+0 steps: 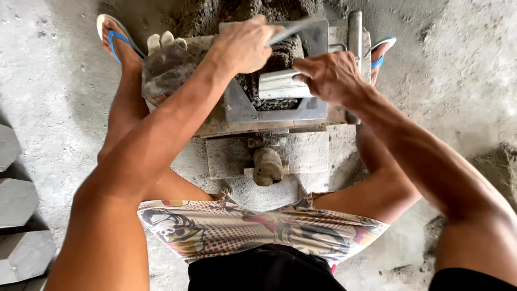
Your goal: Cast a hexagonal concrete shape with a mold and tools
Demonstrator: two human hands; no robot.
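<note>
At the far left we see grey cast concrete blocks (16, 215) with angled faces, stacked on the dusty floor. Beside our left foot in a blue flip-flop (116, 37), a worn, mud-caked work glove (164, 64) lies on the edge of the mould's base. Our left hand (242, 46) is clenched around a thin flat metal bar (291, 29), held over the steel mould frame (269, 108), which is packed with dark, crumbly damp mix (280, 54). Just right of it, apart from the left, our right hand (331, 78) grips a smooth grey metal cylinder (277, 85) lying across the mix. Below, a rounded, caked knob (267, 166) sits on a concrete slab (307, 151).
</note>
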